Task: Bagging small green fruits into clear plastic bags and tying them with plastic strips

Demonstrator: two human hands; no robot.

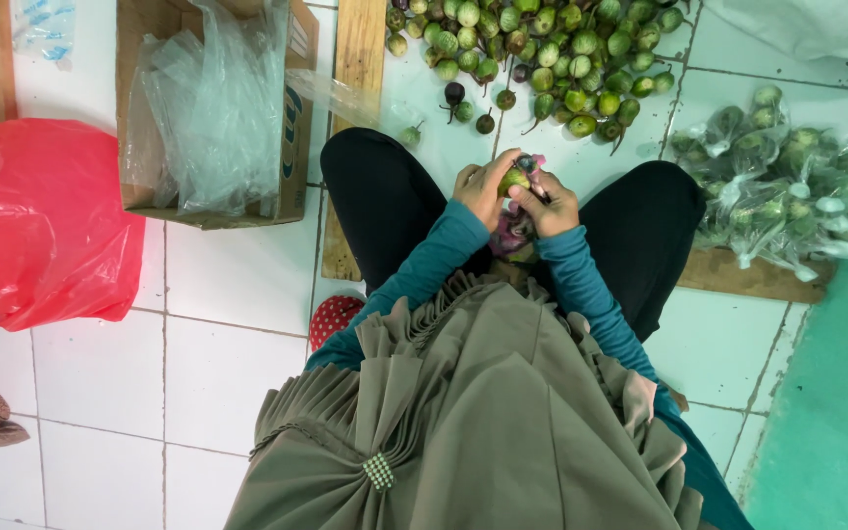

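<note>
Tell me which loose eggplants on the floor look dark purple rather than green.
The few strays at the pile's near edge: one dark eggplant beside another. The heap behind them is mostly green.

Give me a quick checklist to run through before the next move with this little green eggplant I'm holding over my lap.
1. Left hand grips the green eggplant: ok.
2. Right hand on the fruit too: ok.
3. Loose pile of eggplants lies on the floor ahead of the knees: ok.
4. Clear bags in the cardboard box at the left: ok.
5. Filled bags rest at the right: ok.
6. Tool in the right hand: cannot tell, fingers hide it.
</note>
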